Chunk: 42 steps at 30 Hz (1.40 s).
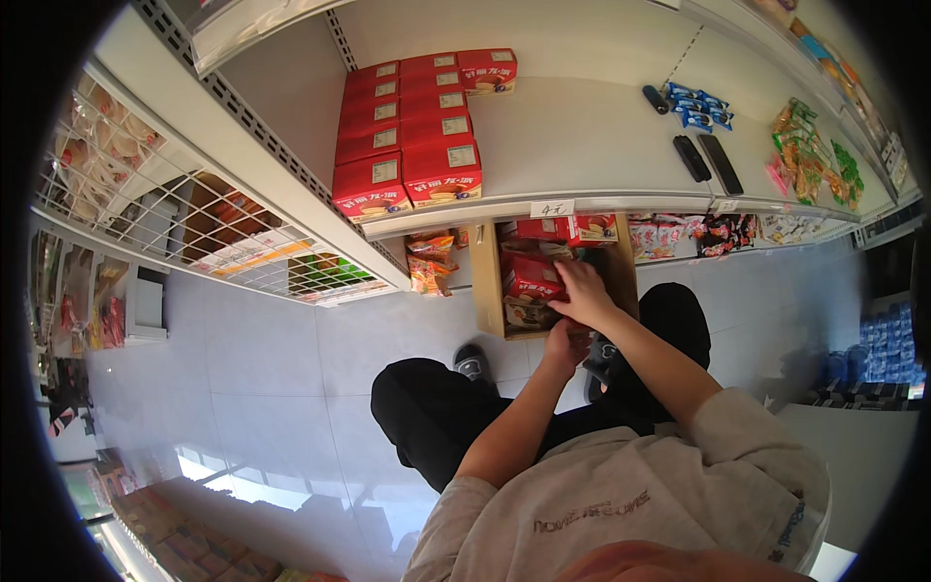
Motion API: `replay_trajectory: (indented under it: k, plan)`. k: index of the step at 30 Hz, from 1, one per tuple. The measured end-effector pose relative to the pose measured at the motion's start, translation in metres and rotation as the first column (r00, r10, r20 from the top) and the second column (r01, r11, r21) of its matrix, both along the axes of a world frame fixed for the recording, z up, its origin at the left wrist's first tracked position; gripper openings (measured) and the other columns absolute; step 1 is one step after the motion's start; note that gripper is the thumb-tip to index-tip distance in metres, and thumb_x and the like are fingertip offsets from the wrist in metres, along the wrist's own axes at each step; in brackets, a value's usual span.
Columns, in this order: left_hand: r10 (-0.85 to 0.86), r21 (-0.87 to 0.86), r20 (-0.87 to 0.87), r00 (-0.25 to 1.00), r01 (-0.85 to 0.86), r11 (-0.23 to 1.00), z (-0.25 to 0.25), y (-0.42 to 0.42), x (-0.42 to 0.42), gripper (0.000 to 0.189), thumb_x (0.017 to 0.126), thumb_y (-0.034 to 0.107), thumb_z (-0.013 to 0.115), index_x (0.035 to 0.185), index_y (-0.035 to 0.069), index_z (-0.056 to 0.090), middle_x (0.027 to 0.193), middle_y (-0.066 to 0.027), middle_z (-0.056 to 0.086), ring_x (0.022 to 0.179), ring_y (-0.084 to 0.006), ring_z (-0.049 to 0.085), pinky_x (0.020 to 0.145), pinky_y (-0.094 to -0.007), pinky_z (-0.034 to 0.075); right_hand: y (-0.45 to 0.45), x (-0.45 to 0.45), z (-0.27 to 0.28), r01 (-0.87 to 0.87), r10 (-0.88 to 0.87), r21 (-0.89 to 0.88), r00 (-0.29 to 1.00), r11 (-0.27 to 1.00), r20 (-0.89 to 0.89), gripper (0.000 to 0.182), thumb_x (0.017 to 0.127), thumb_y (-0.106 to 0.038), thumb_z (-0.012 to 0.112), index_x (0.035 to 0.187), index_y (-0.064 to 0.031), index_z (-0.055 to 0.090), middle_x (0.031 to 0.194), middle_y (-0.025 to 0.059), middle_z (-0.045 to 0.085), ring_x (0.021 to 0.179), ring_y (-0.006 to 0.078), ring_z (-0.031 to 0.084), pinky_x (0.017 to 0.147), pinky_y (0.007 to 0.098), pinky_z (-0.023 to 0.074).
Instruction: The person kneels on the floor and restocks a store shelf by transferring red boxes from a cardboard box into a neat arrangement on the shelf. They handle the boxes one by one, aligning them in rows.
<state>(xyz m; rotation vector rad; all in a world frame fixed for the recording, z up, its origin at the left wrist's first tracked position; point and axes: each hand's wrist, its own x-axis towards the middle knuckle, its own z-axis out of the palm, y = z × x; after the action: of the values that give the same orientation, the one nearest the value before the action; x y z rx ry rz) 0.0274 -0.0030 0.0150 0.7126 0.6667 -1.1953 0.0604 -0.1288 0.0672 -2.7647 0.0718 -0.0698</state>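
Observation:
An open cardboard carton [487, 284] stands in front of me against the shelf and holds several red snack boxes [529, 276]. My right hand [582, 291] reaches over the carton's near side, its fingers spread at the edge of a red box; whether it grips that box is unclear. My left hand [565, 351] is at the carton's near edge, beside something red that is mostly hidden by the hands. On the shelf above, more red boxes [442, 171] with printed fronts are stacked in two long rows, with a single box at the back of a third.
A dark phone-like slab [720, 164], a black case [692, 158] and blue snack packets [698, 108] lie on the shelf. Green and orange packets [800, 153] lie at its right. A white wire rack [240, 233] borders the left. Orange bags [430, 263] sit on the bottom shelf.

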Motion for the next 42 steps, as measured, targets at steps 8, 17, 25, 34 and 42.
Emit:
replay_trajectory:
  k: [8, 17, 25, 34, 42]
  plan:
    - [0.000, -0.059, 0.001, 1.000, 0.000, 0.998, -0.019, 0.003, -0.003, 0.028, 0.097, 0.040, 0.055, 0.096, 0.015, 0.067, 0.086, -0.0025, 0.068, 0.081, -0.0210, 0.063, 0.078, -0.0383, 0.047, 0.028, 0.023, -0.005, 0.075, -0.074, 0.025, 0.996, 0.997, -0.045, 0.080, 0.071, -0.029, 0.094, 0.138, -0.0079, 0.055, 0.136, 0.0157, 0.062, 0.130, 0.0394, 0.054, 0.108, 0.0535, 0.0439]
    - [-0.014, -0.071, 0.001, 1.000, 0.015, 0.997, -0.023, -0.003, -0.009, 0.027, 0.094, 0.039, 0.058, 0.101, 0.015, 0.066, 0.089, -0.0038, 0.069, 0.083, -0.0225, 0.067, 0.075, -0.0390, 0.050, 0.003, -0.041, 0.099, -0.252, 0.077, 0.270, 0.847, 0.929, 0.527, 0.066, 0.076, -0.010, 0.093, 0.130, -0.0021, 0.056, 0.128, 0.0202, 0.060, 0.115, 0.0374, 0.063, 0.096, 0.0447, 0.0537]
    - [0.005, -0.038, -0.013, 1.000, -0.005, 0.999, -0.022, -0.007, -0.002, 0.032, 0.095, 0.042, 0.057, 0.107, 0.014, 0.067, 0.091, -0.0052, 0.071, 0.082, -0.0237, 0.069, 0.071, -0.0388, 0.050, -0.055, 0.109, 0.178, -0.115, -0.107, 0.284, 0.745, 0.952, 0.659, 0.054, 0.088, -0.004, 0.082, 0.136, -0.0022, 0.057, 0.145, 0.0222, 0.054, 0.134, 0.0374, 0.056, 0.109, 0.0424, 0.0509]
    - [-0.021, -0.043, 0.003, 1.000, 0.021, 0.999, -0.014, 0.001, -0.003, 0.034, 0.095, 0.042, 0.058, 0.111, 0.014, 0.068, 0.094, -0.0053, 0.074, 0.089, -0.0229, 0.069, 0.077, -0.0372, 0.052, -0.044, 0.263, 0.169, 0.105, -0.082, -0.017, 0.856, 0.994, 0.510, 0.045, 0.094, -0.019, 0.076, 0.136, -0.0117, 0.063, 0.152, 0.0182, 0.050, 0.124, 0.0390, 0.065, 0.101, 0.0445, 0.0560]
    - [0.024, -0.131, 0.021, 0.999, -0.021, 0.991, -0.008, 0.000, 0.001, 0.033, 0.097, 0.041, 0.057, 0.112, 0.014, 0.069, 0.095, -0.0035, 0.073, 0.089, -0.0194, 0.068, 0.075, -0.0370, 0.051, -0.023, 0.320, 0.169, 0.108, -0.113, 0.038, 0.866, 0.993, 0.487, 0.049, 0.097, -0.024, 0.075, 0.142, -0.0120, 0.061, 0.158, 0.0203, 0.049, 0.126, 0.0407, 0.065, 0.103, 0.0453, 0.0559]
